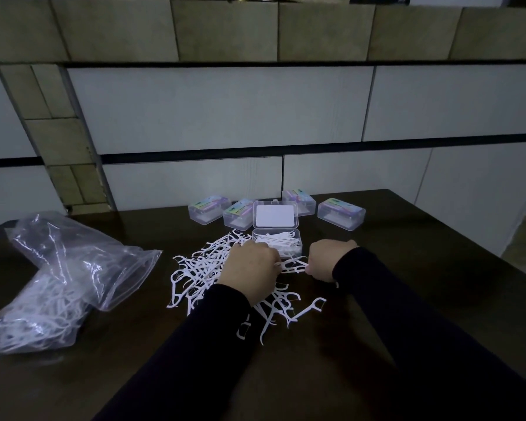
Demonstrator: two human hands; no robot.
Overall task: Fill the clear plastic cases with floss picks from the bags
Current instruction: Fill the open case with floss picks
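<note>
I take the open case as the landmark. It sits on the dark counter with its lid raised at the far side. Floss picks lie inside it, long axes mostly running left to right.

Both hands work just in front of the open case. The left hand rests knuckles-up on the loose pile of floss picks; its fingertips pinch one end of a small bundle of picks. The right hand is curled, its grip closed on the other end of that bundle. The bundle lies level, long axis left to right, between the two hands.

The loose pile spreads left of and in front of the open case, picks pointing every way. One separate pick lies in front and to the right, its head toward the far right.

Four closed cases with coloured labels stand in a row beside and behind the open case, two to its left and two to its right. Their contents I cannot tell.

Well to the left lies a clear plastic bag, crumpled, holding many white picks.

Behind the counter rises a tiled wall with dark horizontal bands.
</note>
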